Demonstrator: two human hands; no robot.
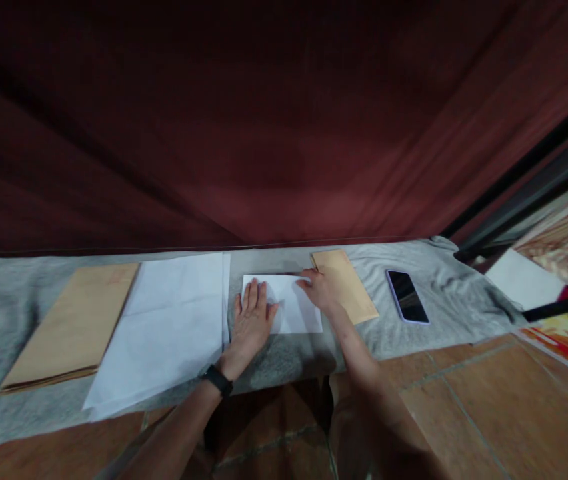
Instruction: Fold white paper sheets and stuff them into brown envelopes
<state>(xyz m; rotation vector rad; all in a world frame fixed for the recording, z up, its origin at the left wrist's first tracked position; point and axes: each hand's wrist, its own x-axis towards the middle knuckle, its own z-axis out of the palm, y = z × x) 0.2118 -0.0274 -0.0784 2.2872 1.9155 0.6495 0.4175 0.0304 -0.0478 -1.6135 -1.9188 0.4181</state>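
Observation:
A folded sheet of white paper (289, 317) lies in front of me on a grey cloth. My left hand (253, 321), a dark band at its wrist, rests flat on the paper's left part with the fingers stretched out. At the upper right corner, my right hand (318, 291) is closed, its thumb and bent fingers on the paper's edge. Beyond it, partly covered by that hand, is a brown envelope (351, 287). Larger white sheets (169, 320) lie to the left of my left hand.
A stack of large brown envelopes (74, 320) is at the far left. A phone with a purple case (408, 297) lies to the right on the grey cloth (454, 293). A dark red curtain (274, 153) hangs behind. Tiled floor (504, 400) shows below the cloth's front edge.

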